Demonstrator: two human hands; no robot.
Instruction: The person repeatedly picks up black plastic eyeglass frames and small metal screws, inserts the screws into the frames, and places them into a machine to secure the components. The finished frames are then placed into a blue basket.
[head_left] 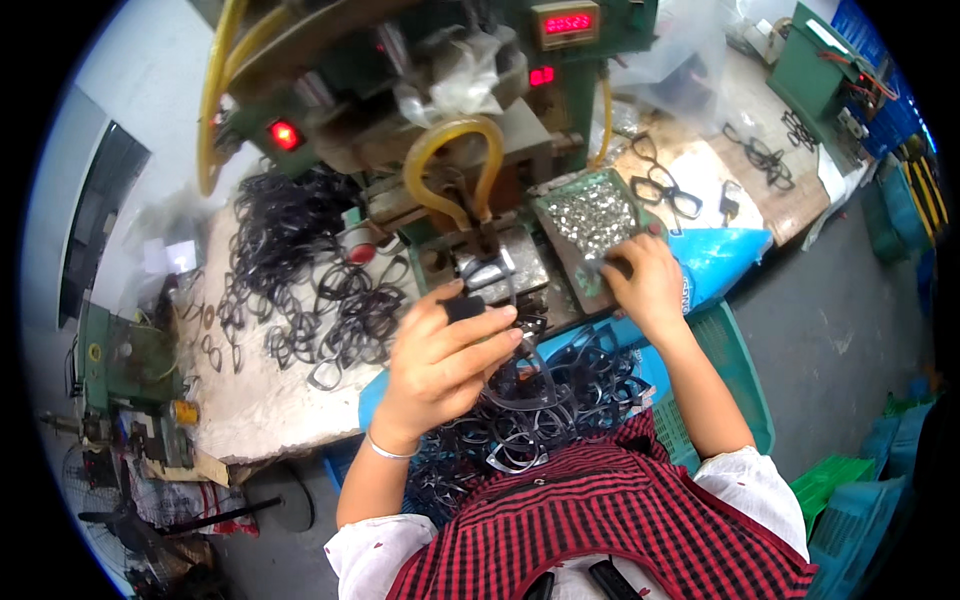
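Note:
My left hand (pixel 440 362) is at the press, its fingers closed around a dark eyeglass frame (pixel 489 270). One rim of this frame lies on the metal block under the press head. A black patch covers part of the fingers there; I cannot tell whether it is a finger cover or part of the frame. My right hand (pixel 650 285) reaches to the near right edge of a green tray (pixel 590 288) of small shiny metal pieces (pixel 592 218). Its fingertips are pinched together, and what is between them is too small to make out.
Dark eyeglass frames pile up on the table (pixel 250 400) left of the green press (pixel 575 100). More frames (pixel 530 420) fill a container before my lap. A yellow hose (pixel 455 125) loops down in front of the press. Several frames (pixel 665 190) lie right, near a blue bag (pixel 720 262).

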